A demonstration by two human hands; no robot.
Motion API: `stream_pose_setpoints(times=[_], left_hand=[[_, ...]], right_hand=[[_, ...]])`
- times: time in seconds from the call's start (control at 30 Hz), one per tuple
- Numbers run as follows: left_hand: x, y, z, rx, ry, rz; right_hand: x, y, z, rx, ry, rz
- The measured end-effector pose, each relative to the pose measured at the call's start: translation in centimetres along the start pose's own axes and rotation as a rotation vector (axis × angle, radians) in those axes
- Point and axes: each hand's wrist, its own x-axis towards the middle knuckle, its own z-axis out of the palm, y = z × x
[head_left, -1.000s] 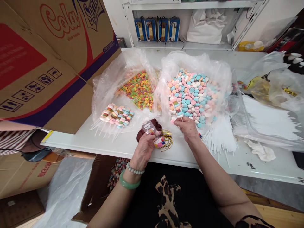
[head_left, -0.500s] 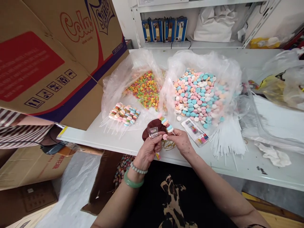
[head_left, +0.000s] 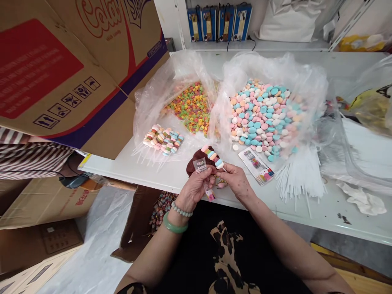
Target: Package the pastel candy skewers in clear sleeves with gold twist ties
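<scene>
My left hand [head_left: 193,187] is closed on a small clear printed plastic bag [head_left: 200,165], which sticks out above and below the fingers. My right hand [head_left: 235,179] pinches the white stick of a candy skewer [head_left: 211,154] threaded with pastel candies and darker pieces. The skewer points up and left, beside the bag. Behind my hands lies a dark brown cloth-like item [head_left: 192,163], partly covered by them. Gold twist ties [head_left: 221,183] show just under my right hand. To the left, a pile of candy skewers [head_left: 163,141] rests on clear plastic.
Open plastic bags hold small colourful ring candies [head_left: 196,108] and pastel tablet candies [head_left: 260,114]. A packet of printed bags [head_left: 256,165] and loose white sticks [head_left: 301,177] lie right. A large cardboard box [head_left: 101,94] stands left; crumpled tissue [head_left: 361,198] lies far right.
The pink candy seen between my hands is out of sight. The plastic bag in my left hand shows more of its length below the fingers. The view has tilted down slightly.
</scene>
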Motion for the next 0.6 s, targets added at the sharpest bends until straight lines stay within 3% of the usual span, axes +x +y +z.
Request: stream_pose_setpoints(times=[0.07,0.13,0.23,0.3,0.47,0.6], left_hand=[[0.1,-0.1,0.4,-0.047,0.036,-0.002],[0.0,0.2,0.6,-0.026,0.098,0.085],[-0.9,1.0,0.5,0.182,0.189,0.233],[-1.8,1.0,0.5,0.398,0.15,0.256],[-3.5,-2.4,1.0,1.047,-0.372,0.177],[-3.3,-5.3,1.4,1.747,-0.75,0.392]], right_hand=[[0.4,0.6,0.3,0.06,0.074,-0.005],[1.0,1.0,-0.1,0.06,0.192,-0.084],[1.4,0.9,-2.4,-0.028,0.283,-0.185],[1.2,0.8,-4.4,-0.061,0.32,-0.218],[-0.6,1.7,-7.0,-0.038,0.371,-0.222],[-1.4,2.1,-6.9,-0.015,0.346,-0.196]])
